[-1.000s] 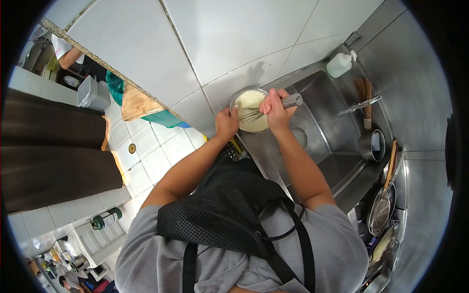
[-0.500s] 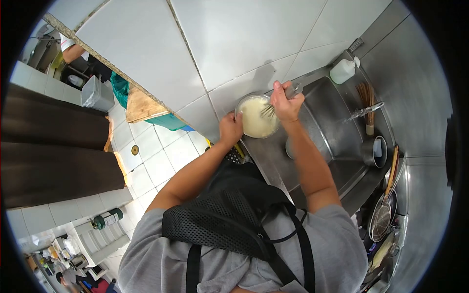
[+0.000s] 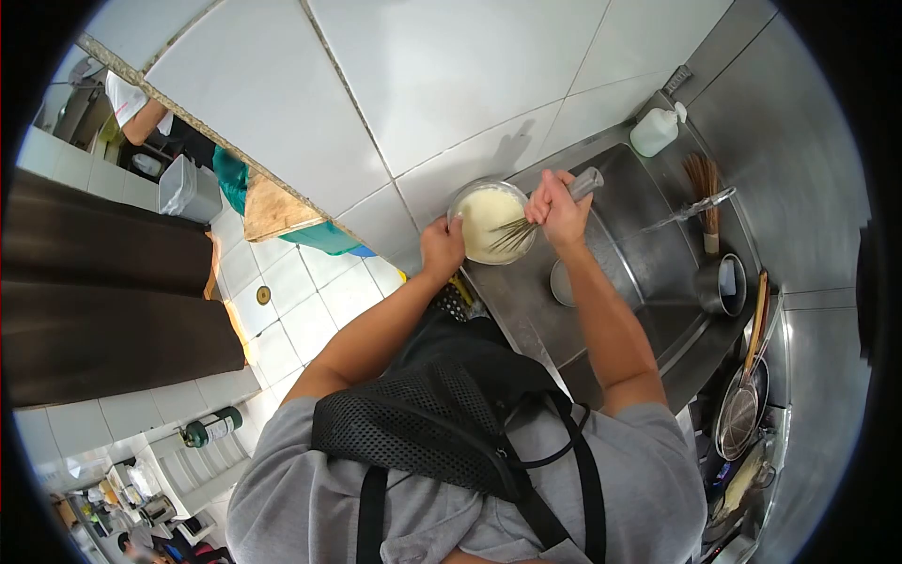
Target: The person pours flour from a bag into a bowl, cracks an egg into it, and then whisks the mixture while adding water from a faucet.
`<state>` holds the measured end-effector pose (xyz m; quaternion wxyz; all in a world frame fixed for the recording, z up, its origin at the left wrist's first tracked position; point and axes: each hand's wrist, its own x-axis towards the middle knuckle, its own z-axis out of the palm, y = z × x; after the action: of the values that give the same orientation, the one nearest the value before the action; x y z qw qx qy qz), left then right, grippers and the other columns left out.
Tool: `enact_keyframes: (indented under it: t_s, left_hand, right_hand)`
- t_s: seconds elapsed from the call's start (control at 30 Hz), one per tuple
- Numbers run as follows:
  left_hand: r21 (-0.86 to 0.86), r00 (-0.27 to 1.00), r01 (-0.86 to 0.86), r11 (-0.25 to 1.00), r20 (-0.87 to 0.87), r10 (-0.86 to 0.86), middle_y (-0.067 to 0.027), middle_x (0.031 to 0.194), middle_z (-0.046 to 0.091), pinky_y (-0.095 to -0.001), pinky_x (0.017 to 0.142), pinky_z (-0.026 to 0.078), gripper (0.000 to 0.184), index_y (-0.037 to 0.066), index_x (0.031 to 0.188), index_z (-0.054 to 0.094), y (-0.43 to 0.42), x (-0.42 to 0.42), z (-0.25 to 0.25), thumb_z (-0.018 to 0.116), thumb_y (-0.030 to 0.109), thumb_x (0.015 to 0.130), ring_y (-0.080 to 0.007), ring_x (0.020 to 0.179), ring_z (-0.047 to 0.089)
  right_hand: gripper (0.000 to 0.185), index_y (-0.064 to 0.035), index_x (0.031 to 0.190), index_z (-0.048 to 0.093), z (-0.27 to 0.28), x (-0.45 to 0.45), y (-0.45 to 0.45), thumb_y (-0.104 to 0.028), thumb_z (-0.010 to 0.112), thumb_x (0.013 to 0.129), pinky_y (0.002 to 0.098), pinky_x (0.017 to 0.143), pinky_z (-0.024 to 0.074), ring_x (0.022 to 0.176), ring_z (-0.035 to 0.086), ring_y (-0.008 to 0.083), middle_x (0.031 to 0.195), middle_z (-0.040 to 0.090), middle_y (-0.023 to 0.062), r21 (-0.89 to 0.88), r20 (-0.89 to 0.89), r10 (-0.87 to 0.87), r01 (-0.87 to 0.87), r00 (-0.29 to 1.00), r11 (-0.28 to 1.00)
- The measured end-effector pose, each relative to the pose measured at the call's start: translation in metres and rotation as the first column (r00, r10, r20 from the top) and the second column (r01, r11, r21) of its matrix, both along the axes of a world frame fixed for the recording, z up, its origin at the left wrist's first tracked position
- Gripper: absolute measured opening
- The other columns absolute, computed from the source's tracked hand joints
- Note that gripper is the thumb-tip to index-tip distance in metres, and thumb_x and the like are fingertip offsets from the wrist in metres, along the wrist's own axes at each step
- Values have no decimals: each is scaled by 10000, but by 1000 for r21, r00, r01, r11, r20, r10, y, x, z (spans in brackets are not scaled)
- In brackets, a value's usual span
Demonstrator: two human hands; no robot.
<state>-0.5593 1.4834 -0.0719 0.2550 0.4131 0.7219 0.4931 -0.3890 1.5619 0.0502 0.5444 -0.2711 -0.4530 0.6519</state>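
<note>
My right hand [image 3: 561, 214] is closed round the grey handle of a wire whisk [image 3: 515, 234]. The whisk leans, and its wires dip into a pale creamy mixture [image 3: 482, 209] at the right side of a round bowl [image 3: 468, 193]. At the bowl's left rim, my left hand [image 3: 443, 248] grips the edge with the thumb at the top; its other fingers are mostly hidden. The bowl is at the corner of a steel sink counter [image 3: 526, 305], close to the tiled wall.
Inside the steel sink [image 3: 615, 202] sits a round dish [image 3: 562, 283], partly behind my right forearm. Along its far side are a soap bottle [image 3: 655, 133], a bristle brush [image 3: 703, 180], a tap [image 3: 719, 199] and a metal pot [image 3: 732, 285]. A strainer [image 3: 738, 423] lies lower right. Another person's arm [image 3: 146, 122] shows upper left.
My right hand has shifted slightly right and its grip has turned, tilting the whisk lower. The whisk's wires now lie lower in the bowl. My left hand stays on the rim.
</note>
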Motion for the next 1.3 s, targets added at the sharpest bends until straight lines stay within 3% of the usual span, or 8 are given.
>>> enact_keyframes:
  t_s: [0.07, 0.3, 0.37, 0.5, 0.57, 0.73, 0.9, 1.3]
  left_hand:
    - [-36, 1000, -7, 999, 28, 8, -229, 626, 594, -426, 571, 450, 356, -34, 775, 646, -3, 3, 10, 567, 290, 902, -346, 547, 582]
    - [-70, 1000, -5, 998, -21, 4, -222, 626, 599, -421, 569, 454, 350, -33, 779, 647, -3, 1, 11, 573, 286, 902, -342, 550, 589]
    - [-18, 1000, -7, 1000, -28, 6, -161, 590, 608, -359, 527, 438, 377, -52, 809, 665, -4, 2, 12, 574, 296, 922, -180, 506, 547]
    - [-36, 1000, -14, 999, -8, 14, -158, 592, 610, -361, 531, 441, 377, -47, 816, 668, -1, -1, -1, 575, 303, 922, -179, 510, 548]
    - [3, 1000, -7, 1000, 20, 7, -222, 625, 601, -412, 560, 454, 362, -36, 769, 643, 1, -2, -2, 573, 290, 912, -321, 546, 595]
    - [-46, 1000, -17, 999, 10, 18, -214, 620, 601, -416, 560, 452, 349, -33, 767, 643, -4, 2, 16, 575, 278, 910, -314, 536, 588]
    - [-21, 999, 4, 1000, -35, -4, -217, 621, 596, -417, 567, 451, 346, -32, 764, 640, -2, 2, 14, 570, 274, 910, -327, 544, 583]
    - [-74, 999, 6, 997, -35, -9, -245, 659, 597, -446, 605, 455, 360, -36, 761, 630, -1, -4, -1, 566, 287, 906, -391, 610, 594]
  right_hand:
    - [351, -72, 626, 388, 7, -1, 6, -133, 533, 939, 309, 392, 351, 375, 372, 125, 469, 386, 30, 8, 62, -5, 5, 998, 1000]
    - [326, -75, 638, 413, -13, -38, 22, -71, 578, 918, 285, 385, 327, 394, 372, 100, 492, 423, 17, 454, 174, -246, 144, 953, 879]
    - [324, -74, 639, 412, -12, -43, 19, -80, 567, 923, 291, 386, 333, 393, 374, 106, 489, 417, 19, 331, 53, -221, 191, 974, 924]
    - [324, -59, 616, 432, -14, -39, 6, -67, 573, 908, 300, 398, 359, 401, 401, 105, 480, 425, 25, 53, -235, -126, 142, 964, 988]
    - [332, -63, 621, 411, -14, -27, -2, -94, 543, 924, 313, 399, 362, 390, 386, 122, 477, 402, 29, 74, -175, -89, 103, 981, 992]
    - [348, -72, 618, 383, 6, -2, -2, -110, 524, 934, 313, 399, 357, 384, 379, 132, 479, 387, 30, 7, 2, 12, -12, 1000, 1000]
    - [369, -73, 620, 389, 6, -12, 16, -147, 563, 937, 299, 398, 351, 395, 395, 119, 486, 401, 26, 218, 136, -218, 186, 966, 958]
    - [336, -70, 635, 375, -16, -11, 0, -134, 501, 941, 313, 395, 358, 377, 373, 143, 469, 381, 50, 9, -171, -86, 89, 981, 996]
